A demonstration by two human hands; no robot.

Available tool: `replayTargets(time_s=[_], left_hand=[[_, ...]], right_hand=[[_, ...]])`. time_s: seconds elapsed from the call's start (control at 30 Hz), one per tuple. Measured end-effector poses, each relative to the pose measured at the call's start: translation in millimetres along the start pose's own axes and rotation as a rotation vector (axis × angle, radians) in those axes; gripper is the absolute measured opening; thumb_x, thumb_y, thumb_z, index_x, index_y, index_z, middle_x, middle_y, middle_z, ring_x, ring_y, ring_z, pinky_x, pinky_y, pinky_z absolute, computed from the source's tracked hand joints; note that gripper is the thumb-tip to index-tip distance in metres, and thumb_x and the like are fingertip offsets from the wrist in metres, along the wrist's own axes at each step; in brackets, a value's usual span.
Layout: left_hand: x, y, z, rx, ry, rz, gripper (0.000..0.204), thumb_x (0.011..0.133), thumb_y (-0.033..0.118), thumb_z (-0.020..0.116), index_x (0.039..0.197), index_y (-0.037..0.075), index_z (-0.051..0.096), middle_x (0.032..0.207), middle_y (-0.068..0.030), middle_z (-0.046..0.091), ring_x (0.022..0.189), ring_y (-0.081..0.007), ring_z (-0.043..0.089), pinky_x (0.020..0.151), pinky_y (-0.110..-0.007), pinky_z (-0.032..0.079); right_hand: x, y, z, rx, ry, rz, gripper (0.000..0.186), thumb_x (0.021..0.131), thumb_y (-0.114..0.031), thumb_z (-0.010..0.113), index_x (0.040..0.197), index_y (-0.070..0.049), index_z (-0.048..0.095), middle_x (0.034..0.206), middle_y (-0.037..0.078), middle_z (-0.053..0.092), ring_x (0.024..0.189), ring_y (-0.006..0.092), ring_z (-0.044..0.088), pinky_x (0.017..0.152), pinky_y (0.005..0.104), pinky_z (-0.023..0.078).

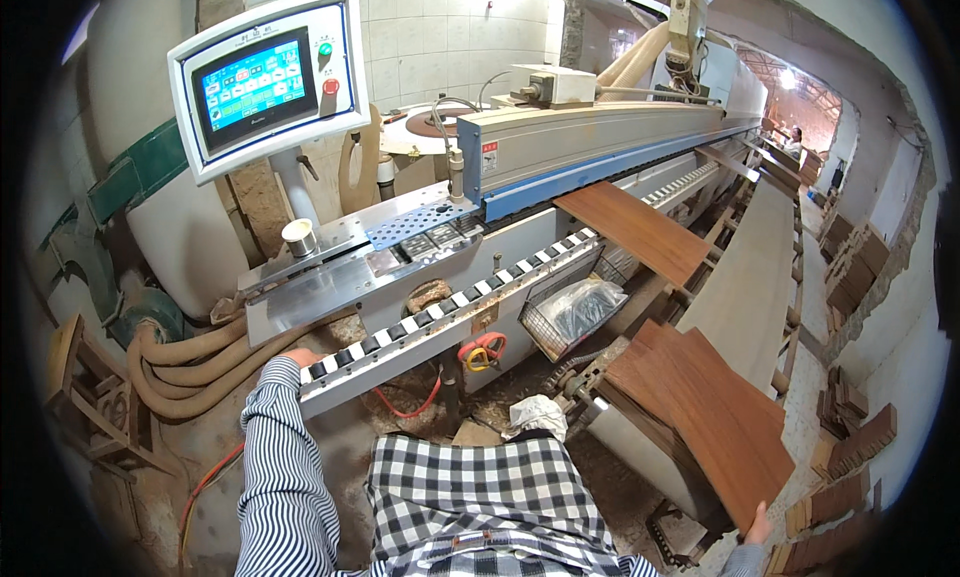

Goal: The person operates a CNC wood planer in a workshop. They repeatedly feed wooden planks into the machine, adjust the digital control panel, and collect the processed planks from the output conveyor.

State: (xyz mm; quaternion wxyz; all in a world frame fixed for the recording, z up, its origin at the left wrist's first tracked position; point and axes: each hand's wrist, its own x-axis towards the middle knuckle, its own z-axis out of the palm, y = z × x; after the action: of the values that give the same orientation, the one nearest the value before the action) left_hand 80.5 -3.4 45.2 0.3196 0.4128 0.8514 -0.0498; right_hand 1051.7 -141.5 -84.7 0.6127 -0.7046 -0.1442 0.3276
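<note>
My left hand [302,357] rests at the near end of the roller rail [450,313], a long bar with black and white rollers; most of its fingers are hidden. At the lower right, my right hand [759,525] grips the near corner of a reddish-brown wooden panel [725,427]. This panel lies on top of a fanned stack of similar panels [640,372] on the conveyor's end. Another brown panel [635,232] sits partway in the long edge-banding machine [600,142], sticking out over the rail.
A control screen [258,82] on a post stands at the left. Under the rail hangs a wire basket [575,312] holding a plastic bag, beside orange-red tape rolls [483,351]. Thick hoses [190,367] lie at left. Panel stacks [855,267] line the right wall. A person [795,142] is far back.
</note>
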Motion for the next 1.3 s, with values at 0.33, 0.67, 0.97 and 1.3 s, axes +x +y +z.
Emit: replayTargets(time_s=[0.33,0.67,0.97,1.3], left_hand=[[19,-13,7,0.043,0.001,0.080,0.054,0.087,0.050,0.037,0.117,0.007,0.052,0.120,-0.0122,0.052,0.110,-0.0289,0.048,0.093,-0.036,0.036],[33,-16,7,0.064,0.028,0.106,0.054,0.087,0.050,0.037,0.116,0.007,0.053,0.120,-0.0124,0.052,0.111,-0.0291,0.048,0.093,-0.036,0.035],[65,-26,10,0.090,0.037,0.125,0.055,0.087,0.050,0.038,0.115,0.006,0.053,0.120,-0.0126,0.052,0.112,-0.0293,0.047,0.094,-0.036,0.035],[106,-108,29,0.109,0.059,0.100,0.055,0.086,0.049,0.039,0.114,0.005,0.054,0.119,-0.0129,0.053,0.112,-0.0297,0.047,0.094,-0.036,0.034]], right_hand=[[-170,-11,113,0.576,-0.422,0.398,0.037,0.076,-0.007,0.062,0.110,-0.002,0.051,0.099,0.012,0.060,0.094,0.0265,0.056,0.082,0.0388,0.049],[-202,-50,153,0.486,-0.724,0.179,0.048,0.073,-0.009,0.059,0.118,-0.002,0.043,0.103,0.013,0.057,0.095,0.0267,0.055,0.077,0.0380,0.049],[-257,-81,254,0.513,-1.097,0.293,0.065,0.064,0.001,0.052,0.126,-0.003,0.033,0.116,0.018,0.048,0.102,0.0348,0.052,0.071,0.0461,0.054],[-343,-73,377,0.218,-1.646,0.470,0.052,0.075,-0.009,0.059,0.120,0.007,0.038,0.106,0.023,0.054,0.091,0.0327,0.059,0.080,0.0430,0.050]])
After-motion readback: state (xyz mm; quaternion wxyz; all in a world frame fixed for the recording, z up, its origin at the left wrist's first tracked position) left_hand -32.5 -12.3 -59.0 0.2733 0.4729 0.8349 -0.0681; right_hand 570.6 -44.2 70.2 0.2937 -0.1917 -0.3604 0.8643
